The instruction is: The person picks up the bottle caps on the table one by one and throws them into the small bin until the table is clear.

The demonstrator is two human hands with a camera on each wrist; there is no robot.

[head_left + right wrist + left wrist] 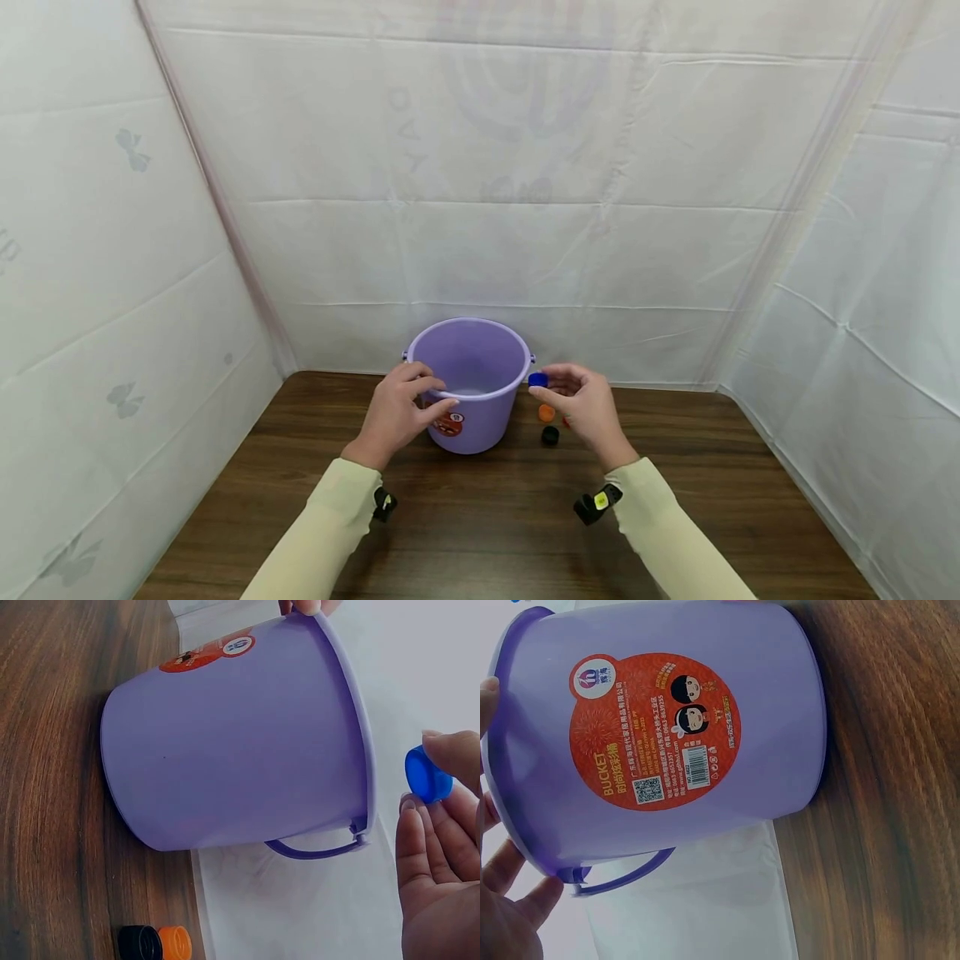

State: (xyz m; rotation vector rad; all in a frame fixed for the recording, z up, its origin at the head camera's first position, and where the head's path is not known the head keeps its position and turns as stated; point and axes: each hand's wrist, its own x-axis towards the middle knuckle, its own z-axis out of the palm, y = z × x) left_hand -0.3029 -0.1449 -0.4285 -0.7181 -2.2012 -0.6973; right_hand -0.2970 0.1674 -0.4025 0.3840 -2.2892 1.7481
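Observation:
A purple bucket [480, 421] with a red round label [656, 731] stands upright on the wooden table. My left hand [397, 410] holds the near left part of its rim, thumb outside and fingers over the edge. To the right of the bucket, my right hand [588, 404] pinches a blue bottle cap [429, 774] between thumb and fingers. The cap is at about rim height, just outside the bucket. Below that hand, an orange cap [547, 412] and a black cap [551, 436] lie on the table. A red cap [567, 422] is mostly hidden behind the hand.
The bucket's handle [315, 851] hangs down at the back. White sheeting [480, 250] encloses the wooden table [480, 517] at the back and both sides. Each wrist wears a black camera strap, such as the right one [597, 503].

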